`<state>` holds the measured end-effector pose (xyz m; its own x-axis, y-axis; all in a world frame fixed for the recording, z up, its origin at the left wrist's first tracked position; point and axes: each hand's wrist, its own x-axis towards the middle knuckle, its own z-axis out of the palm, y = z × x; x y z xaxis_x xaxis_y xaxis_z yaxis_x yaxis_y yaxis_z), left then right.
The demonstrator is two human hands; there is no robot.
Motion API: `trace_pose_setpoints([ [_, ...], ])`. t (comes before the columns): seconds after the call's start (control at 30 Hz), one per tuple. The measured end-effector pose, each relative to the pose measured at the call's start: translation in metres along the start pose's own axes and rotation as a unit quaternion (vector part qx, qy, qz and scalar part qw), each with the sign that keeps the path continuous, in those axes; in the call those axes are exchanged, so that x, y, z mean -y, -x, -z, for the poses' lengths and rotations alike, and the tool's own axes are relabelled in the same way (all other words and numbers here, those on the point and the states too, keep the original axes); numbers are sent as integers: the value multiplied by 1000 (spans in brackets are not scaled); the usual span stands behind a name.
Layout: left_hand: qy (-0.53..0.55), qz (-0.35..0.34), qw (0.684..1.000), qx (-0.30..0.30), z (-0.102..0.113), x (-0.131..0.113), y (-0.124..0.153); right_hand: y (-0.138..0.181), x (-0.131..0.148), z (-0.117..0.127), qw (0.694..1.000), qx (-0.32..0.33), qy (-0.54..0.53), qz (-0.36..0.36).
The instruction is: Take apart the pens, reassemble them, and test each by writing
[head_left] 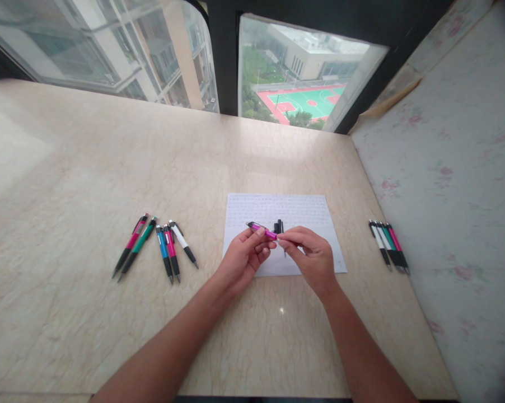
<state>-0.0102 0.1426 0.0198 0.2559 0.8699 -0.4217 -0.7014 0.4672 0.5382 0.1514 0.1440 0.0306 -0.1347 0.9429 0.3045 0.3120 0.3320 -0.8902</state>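
My left hand (244,256) is closed around a magenta pen barrel (261,228), which points up and to the left. My right hand (311,253) pinches at the barrel's right end, its fingers pressed together; a thin dark refill tip shows just below them. Both hands hover over a white sheet of paper (284,210) lying on the beige marble table (88,184). Small black pen parts (278,226) lie on the paper just beyond my fingers.
Several pens (155,246) in pink, green, blue and white lie on the table to the left. Three more pens (389,245) lie by the table's right edge, beside a pale flowered wall (458,184). A window (303,78) runs along the far edge.
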Motion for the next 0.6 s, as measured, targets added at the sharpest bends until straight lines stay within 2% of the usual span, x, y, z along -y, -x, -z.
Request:
trace_pose_setpoints([
  [0.37,6,10,1000,22,4,4,-1,2,-1,-3,1000,-2,-11,-26],
  [0.53,4,18,1000,19,1,2,0,3,-5,-3,998,-28,3,-48],
  [0.6,12,12,1000,10,1,-1,-1,1,-9,1,997,-46,39,-55],
])
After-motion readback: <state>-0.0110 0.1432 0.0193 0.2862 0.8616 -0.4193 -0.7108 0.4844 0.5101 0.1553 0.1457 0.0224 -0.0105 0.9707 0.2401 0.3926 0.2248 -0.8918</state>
